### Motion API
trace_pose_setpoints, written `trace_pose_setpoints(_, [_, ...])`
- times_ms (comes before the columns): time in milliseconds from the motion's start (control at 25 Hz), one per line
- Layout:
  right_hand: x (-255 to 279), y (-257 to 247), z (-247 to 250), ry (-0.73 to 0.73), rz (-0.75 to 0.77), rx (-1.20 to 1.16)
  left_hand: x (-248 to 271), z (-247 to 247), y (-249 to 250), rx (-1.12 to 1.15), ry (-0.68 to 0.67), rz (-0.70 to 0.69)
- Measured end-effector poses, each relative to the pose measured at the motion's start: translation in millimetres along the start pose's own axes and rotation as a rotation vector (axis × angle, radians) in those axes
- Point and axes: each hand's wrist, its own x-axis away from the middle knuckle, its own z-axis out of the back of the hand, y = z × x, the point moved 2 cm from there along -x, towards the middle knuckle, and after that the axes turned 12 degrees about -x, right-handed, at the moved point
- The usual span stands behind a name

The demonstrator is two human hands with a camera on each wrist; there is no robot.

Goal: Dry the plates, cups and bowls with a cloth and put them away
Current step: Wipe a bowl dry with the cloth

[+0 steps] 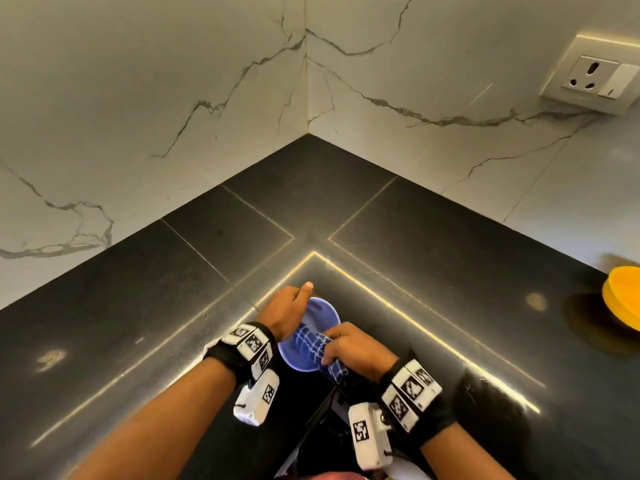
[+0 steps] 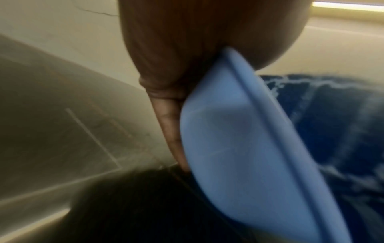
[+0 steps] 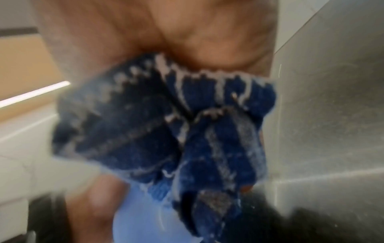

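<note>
Overhead, left hand (image 1: 289, 311) gripping blue bowl (image 1: 320, 311), right hand (image 1: 353, 348) bunching checked cloth (image 1: 311, 341); wrist views seemingly blurred.

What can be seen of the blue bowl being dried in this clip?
The blue bowl is a small, light-blue, round dish with a raised rim, matte and plastic-looking. It is held tilted in the air over the inner corner of the dark counter, not resting on it. The left hand grips its far edge, fingers behind its underside. The right hand presses a bunched blue checked cloth into its hollow. Wetness cannot be told.
</note>
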Motion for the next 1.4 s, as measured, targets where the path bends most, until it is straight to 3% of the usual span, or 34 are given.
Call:
trace_pose_setpoints(40, [2.8, 1.9, 0.7, 0.057, 0.039, -0.038, 4.5, -0.6, -11.5, 0.104, 0.047, 0.035])
trace_pose_setpoints(120, [9.7, 6.3, -6.1, 0.216, 0.131, 0.104, 12.6, -6.4, -29.9, 0.236, 0.092, 0.136])
trace_pose_setpoints(240, [10.8, -0.7, -27.9, 0.335, 0.182, 0.665, 23.6, -17.1, -35.1, 0.399, 0.116, 0.225])
trace_pose_setpoints(360, [-1.5, -4.2, -48.3, 0.263, 0.191, 0.945, 30.6, -19.4, -24.3, 0.475, 0.122, 0.179])
trace_pose_setpoints(440, [-7.3, 6.3, -53.2, 0.151, 0.289, 0.96, 33.5, -18.4, -24.1, 0.494, 0.189, 0.164])
trace_pose_setpoints(560, [-6.0, 19.3, -44.9, -0.085, 0.42, 0.907, 35.3, -23.8, -33.9, 0.522, 0.171, 0.13])
trace_pose_setpoints(680, [-6.3, 14.3, -28.2, -0.257, 0.546, 1.159, 33.2, -27.3, -40.7, 0.471, 0.122, 0.137])
trace_pose_setpoints(800, [-4.2, 0.2, -29.8, -0.208, 0.656, 1.487, 21.1, -26.9, -41.0, 0.425, 0.045, 0.09])
trace_pose_setpoints(960, [-2.4, 2.4, -51.2, 0.012, 0.405, 1.638, 11.6, -27.2, -42.2, 0.418, 0.001, 0.065])
trace_pose_setpoints(1040, [-2.3, -6.4, -65.5, 0.057, 0.241, 1.614, 12.5, -28.9, -41.4, 0.426, -0.008, 0.042])
trace_pose_setpoints(1120, [-6.6, -16.9, -77.7, -0.022, 0.109, 1.464, 17.2, -31.9, -47.0, 0.446, 0.013, 0.065])
trace_pose_setpoints(1320, [-22.4, -38.4, -56.9, -0.261, -0.035, 0.933, 29.4, -34.7, -56.2, 0.579, 0.092, 0.081])
trace_pose_setpoints(1400, [-15.6, -23.9, -49.1, -0.255, -0.025, 0.777, 31.0, -32.7, -54.6, 0.581, 0.12, 0.063])
